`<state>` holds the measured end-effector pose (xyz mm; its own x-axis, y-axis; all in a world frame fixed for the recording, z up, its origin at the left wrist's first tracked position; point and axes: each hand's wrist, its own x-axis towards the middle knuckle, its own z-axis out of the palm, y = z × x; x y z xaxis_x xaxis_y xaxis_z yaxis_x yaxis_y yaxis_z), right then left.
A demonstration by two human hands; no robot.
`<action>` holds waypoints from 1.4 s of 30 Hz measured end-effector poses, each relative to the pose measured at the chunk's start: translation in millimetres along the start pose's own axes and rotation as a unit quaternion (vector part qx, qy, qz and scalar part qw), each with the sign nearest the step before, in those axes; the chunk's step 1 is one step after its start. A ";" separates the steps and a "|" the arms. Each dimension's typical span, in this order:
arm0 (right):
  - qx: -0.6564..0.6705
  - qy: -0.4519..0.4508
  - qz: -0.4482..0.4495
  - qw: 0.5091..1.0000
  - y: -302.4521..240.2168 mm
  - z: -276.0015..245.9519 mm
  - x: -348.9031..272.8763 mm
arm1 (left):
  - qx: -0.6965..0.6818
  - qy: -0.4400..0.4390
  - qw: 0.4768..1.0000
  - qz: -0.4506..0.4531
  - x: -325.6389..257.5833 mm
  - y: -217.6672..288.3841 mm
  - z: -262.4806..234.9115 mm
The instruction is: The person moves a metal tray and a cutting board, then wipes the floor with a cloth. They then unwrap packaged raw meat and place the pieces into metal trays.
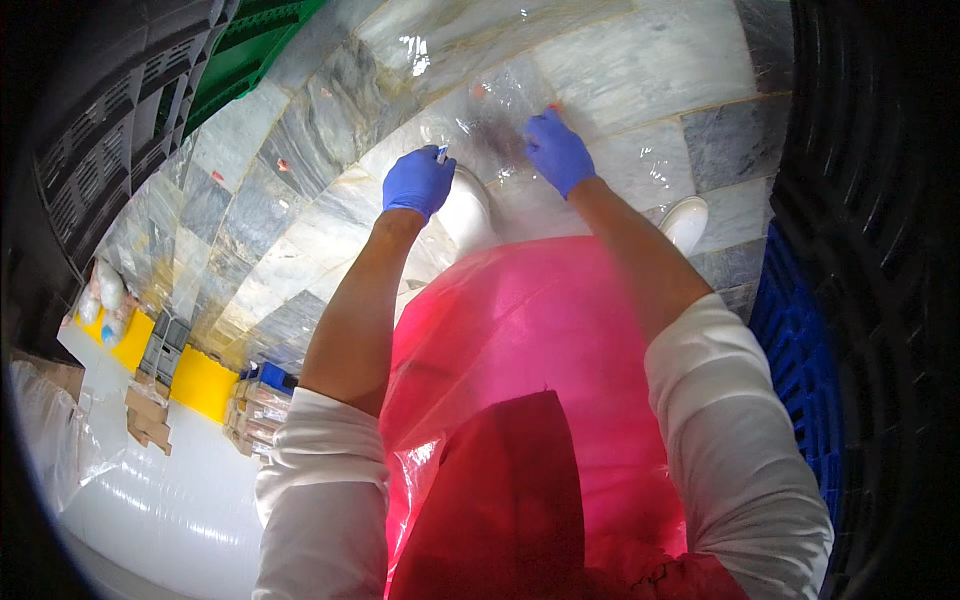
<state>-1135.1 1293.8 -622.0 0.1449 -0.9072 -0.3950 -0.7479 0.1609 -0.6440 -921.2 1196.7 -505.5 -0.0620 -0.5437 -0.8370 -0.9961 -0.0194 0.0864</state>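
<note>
Both of my hands wear blue gloves and reach forward over the floor, fingers curled closed. Between them stretches a thin, shiny sheet of clear plastic film (480,112); whether it is a bag I cannot make out. My left hand (418,185) grips its near left side, and a small white-and-blue bit (441,154) pokes out by the thumb. On the other side my right hand (556,152) pinches the film, with a small red spot at its fingertips. A pink plastic apron (530,310) covers my front.
Black crates (95,170) and a green crate (245,60) stand at the left. On the right are dark stacked crates (860,200) and a blue crate (795,350). Yellow crates (203,383) and cardboard (148,415) sit lower left. Red scraps dot the tiled floor (640,60) around my white boots (466,212).
</note>
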 end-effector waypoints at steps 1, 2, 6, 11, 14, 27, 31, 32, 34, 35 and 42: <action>0.071 0.049 0.106 0.991 -6.8 -16.4 -9.3 | 0.010 -0.003 1.000 -0.006 -4.3 0.5 -1.9; 0.053 0.042 0.100 0.993 -4.4 -27.7 -8.4 | 0.009 -0.007 1.000 -0.005 -5.3 3.5 -4.9; 0.003 0.038 0.048 0.998 27.1 -35.4 0.0 | -0.008 0.000 1.000 0.008 9.9 15.8 -0.8; -0.036 0.034 0.053 0.997 38.7 -33.7 20.6 | -0.178 0.007 0.983 -0.042 74.4 42.7 20.3; 0.033 0.077 0.064 0.994 34.9 -32.1 17.8 | -0.195 0.090 0.969 -0.121 111.2 45.3 40.2; 0.564 -0.026 0.365 0.740 -8.3 -83.3 -30.3 | -0.001 0.041 0.973 0.227 109.1 59.4 53.1; 0.653 -0.017 0.410 0.637 -26.7 -118.8 -59.5 | -0.178 -0.071 0.966 0.175 -17.8 131.5 23.2; 0.667 -0.028 0.396 0.630 -39.2 -131.2 -68.7 | -0.310 -0.140 0.940 0.025 -43.8 138.6 9.3; 0.671 -0.061 0.380 0.634 -56.8 -164.2 -88.9 | -0.233 -0.027 0.971 0.054 -95.3 136.0 -21.6; 0.661 -0.086 0.375 0.645 -65.3 -183.3 -100.4 | -0.321 -0.024 0.947 -0.003 -114.3 124.3 -29.4; 0.595 -0.012 0.463 0.657 -55.7 -299.6 -213.8 | -0.314 0.234 0.919 -0.045 -242.2 -49.3 -67.8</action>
<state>-1318.4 1362.3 -305.4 0.0056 -0.2013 -0.9795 0.5104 0.8429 -0.1703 -852.8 1272.4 -270.4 0.1985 -0.8148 -0.5446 -0.7544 -0.4818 0.4458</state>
